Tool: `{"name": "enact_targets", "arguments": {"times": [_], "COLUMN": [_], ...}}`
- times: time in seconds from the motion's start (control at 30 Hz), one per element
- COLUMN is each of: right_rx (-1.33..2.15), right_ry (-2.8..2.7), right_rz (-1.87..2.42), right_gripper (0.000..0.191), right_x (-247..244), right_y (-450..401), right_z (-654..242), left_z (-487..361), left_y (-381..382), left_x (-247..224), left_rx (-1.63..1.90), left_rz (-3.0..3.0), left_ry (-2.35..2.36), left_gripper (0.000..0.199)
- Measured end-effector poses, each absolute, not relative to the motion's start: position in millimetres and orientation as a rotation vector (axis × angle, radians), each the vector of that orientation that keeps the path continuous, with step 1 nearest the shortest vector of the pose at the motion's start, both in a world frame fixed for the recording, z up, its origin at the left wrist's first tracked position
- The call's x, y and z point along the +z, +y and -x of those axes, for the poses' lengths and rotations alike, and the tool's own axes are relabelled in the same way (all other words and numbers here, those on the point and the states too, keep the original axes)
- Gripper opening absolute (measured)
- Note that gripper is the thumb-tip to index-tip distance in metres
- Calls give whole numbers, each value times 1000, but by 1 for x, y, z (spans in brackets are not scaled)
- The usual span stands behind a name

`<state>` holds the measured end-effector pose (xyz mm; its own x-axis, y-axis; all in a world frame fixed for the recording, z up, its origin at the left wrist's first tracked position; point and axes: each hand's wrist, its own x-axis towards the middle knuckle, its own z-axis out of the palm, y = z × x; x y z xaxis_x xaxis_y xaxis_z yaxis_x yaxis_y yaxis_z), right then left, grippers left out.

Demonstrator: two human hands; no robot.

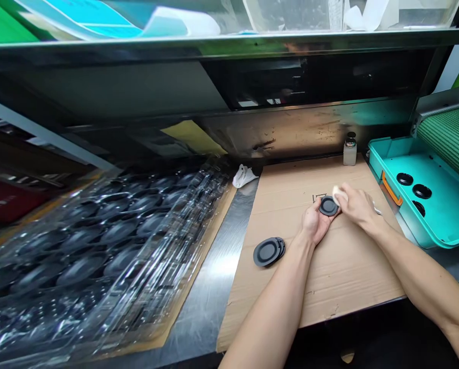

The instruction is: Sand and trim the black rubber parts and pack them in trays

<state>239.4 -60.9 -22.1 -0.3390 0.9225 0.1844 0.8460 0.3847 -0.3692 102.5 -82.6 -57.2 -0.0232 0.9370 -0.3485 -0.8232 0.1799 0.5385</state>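
My left hand (315,223) grips a round dark disc (328,205) with a raised ring, held above the cardboard sheet (340,266). My right hand (358,205) is closed around a whitish cloth (339,195), which meets the disc's upper right edge. A bit of white also shows below the right wrist. To the left of my left forearm, a small stack of similar dark discs (268,252) lies on the cardboard.
Clear plastic trays (137,241) filled with dark round parts cover the left side. A teal bin (448,218) with several black round pieces stands right, beside a green ridged belt (452,133). A small bottle (350,151) and a crumpled white cloth (244,176) sit behind.
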Motion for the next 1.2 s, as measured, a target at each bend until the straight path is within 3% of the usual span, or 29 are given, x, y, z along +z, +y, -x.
{"name": "enact_targets", "arguments": {"times": [0.37, 0.57, 0.83, 1.0, 1.2], "right_rx": [219, 226, 286, 308, 329], "right_ry": [-2106, -2167, -2240, -2265, -2263], "right_rz": [1583, 1549, 1543, 1570, 1562], "right_gripper": [34, 38, 40, 39, 38], "right_x": [-38, -52, -57, -57, -58], "right_y": [-49, -45, -45, -45, -47], "right_z": [-253, -249, -245, -245, -243], "left_z": [-101, -96, 0, 30, 36], "left_y": [-83, -110, -108, -108, -173], "left_x": [-57, -42, -16, -21, -3], "left_rx": [1432, 1457, 1047, 733, 382], "left_rz": [-205, -583, -1399, -1521, -1886], "left_ry": [741, 956, 1788, 2122, 1947], "left_gripper": [40, 9, 45, 36, 83]}}
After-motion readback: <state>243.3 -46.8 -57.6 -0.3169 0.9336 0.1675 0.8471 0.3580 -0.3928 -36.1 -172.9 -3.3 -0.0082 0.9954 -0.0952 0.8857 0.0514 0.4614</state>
